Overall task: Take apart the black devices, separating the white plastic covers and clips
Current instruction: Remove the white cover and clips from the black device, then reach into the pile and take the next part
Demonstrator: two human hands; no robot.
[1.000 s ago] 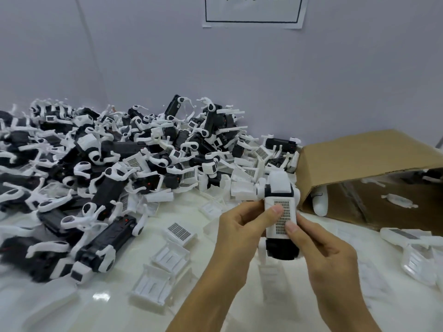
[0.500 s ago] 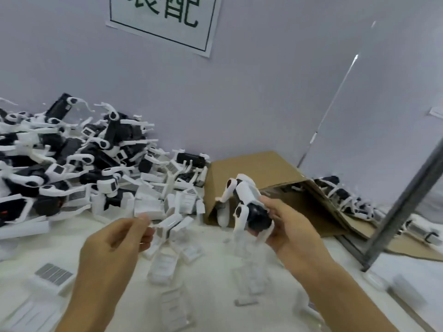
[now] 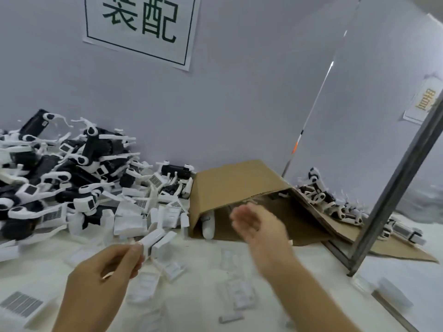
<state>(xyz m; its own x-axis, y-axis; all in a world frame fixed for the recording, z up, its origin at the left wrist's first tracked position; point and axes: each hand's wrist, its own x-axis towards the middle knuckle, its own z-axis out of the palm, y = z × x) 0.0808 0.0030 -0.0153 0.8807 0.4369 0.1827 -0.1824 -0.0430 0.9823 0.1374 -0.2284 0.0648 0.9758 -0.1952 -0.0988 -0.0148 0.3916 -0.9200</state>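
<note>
My right hand, fingers released, has just let the black device go toward the cardboard box at the tabletop's back edge (device now unseen); my left hand pinches a white cover, next for sorting.

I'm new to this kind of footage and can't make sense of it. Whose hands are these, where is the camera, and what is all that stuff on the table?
No machine here: a person works bare-handed, filmed by a camera on their head looking down. The left hand pinches a white plastic cover. The right hand is open, empty and blurred, in front of a cardboard box lying on its side. At left sits a pile of black devices with white clips. Loose white covers lie scattered on the white table. A paper sign hangs on the wall.
</note>
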